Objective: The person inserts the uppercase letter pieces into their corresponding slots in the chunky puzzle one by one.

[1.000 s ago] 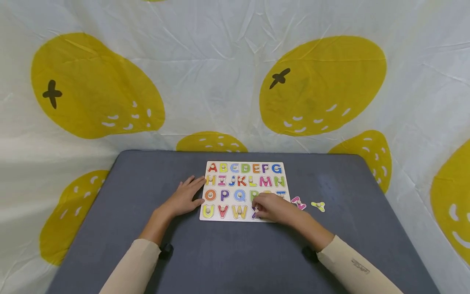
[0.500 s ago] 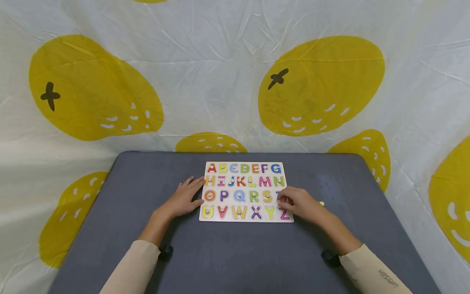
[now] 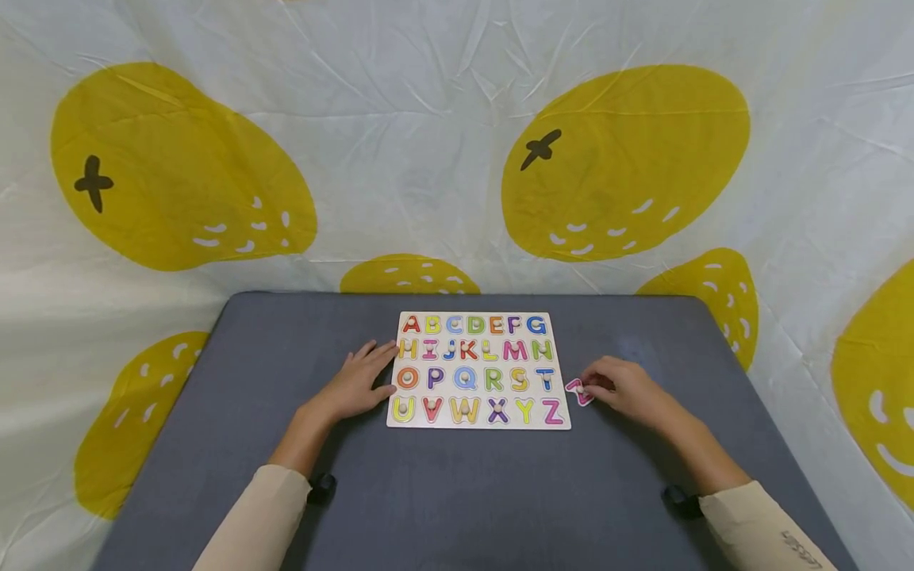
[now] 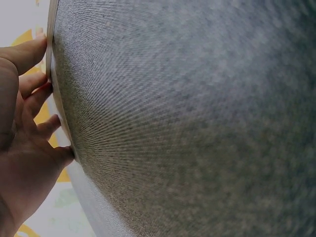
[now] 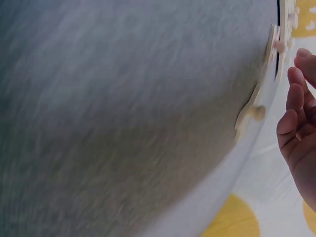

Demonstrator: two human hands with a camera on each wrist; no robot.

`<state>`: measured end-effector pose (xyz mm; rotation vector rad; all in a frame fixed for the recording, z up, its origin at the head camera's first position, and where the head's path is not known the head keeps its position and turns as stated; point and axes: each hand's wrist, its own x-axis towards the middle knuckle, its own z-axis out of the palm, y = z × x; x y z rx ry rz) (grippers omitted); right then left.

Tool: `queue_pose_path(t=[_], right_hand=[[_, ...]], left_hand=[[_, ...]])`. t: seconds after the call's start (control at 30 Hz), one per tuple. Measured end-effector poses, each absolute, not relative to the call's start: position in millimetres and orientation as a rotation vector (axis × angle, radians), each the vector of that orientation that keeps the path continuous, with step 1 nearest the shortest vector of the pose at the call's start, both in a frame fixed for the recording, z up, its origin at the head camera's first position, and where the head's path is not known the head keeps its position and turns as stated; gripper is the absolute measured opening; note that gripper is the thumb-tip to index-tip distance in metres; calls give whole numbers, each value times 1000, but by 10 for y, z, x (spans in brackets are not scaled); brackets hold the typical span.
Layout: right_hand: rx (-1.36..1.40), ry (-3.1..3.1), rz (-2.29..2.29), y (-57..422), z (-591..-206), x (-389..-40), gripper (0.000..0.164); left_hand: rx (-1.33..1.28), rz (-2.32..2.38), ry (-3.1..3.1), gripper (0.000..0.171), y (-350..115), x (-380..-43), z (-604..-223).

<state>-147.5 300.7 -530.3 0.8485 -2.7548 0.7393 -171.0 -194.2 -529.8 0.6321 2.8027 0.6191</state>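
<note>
A pale wooden alphabet puzzle board (image 3: 391, 417) lies on the table with colourful letters in rows, many with round knobs. My left hand (image 3: 359, 382) rests at its left edge with fingers spread; in the left wrist view the fingertips (image 4: 65, 154) touch the board's edge. My right hand (image 3: 628, 388) is over the table just right of the board, fingers loosely bent and holding nothing. Its fingertips come close to a loose pink letter Z piece (image 3: 575, 387). In the right wrist view a second loose knobbed piece (image 5: 247, 111) lies nearby, hidden under the hand in the head view.
A dark grey cloth-covered table (image 3: 457, 492) spreads around the board. Behind and beside it hangs a white curtain (image 3: 428, 159) printed with big yellow fruit shapes. Both wrists wear dark cameras below the sleeves.
My right hand has left the letter X, which now sits in the board, and moved right across the T to beside the loose Z piece. The left hand stays at the board's edge.
</note>
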Motion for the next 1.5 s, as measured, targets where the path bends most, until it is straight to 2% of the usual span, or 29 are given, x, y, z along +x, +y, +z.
queue_pose_path(t=[0.33, 0.63, 1.07, 1.5], right_hand=[[764, -2766, 646, 3360, -5319, -1391, 21], [658, -2881, 635, 3509, -5317, -1326, 17], [657, -2889, 646, 3406, -5371, -1397, 17], [884, -2652, 608, 3099, -5277, -1424, 22]], left_hand=[[642, 637, 2798, 74, -1942, -1706, -5287], [626, 643, 2797, 76, -1965, -1720, -5303], [628, 638, 2788, 75, -1954, -1727, -5317], [616, 635, 2782, 75, -1954, -1723, -5304]])
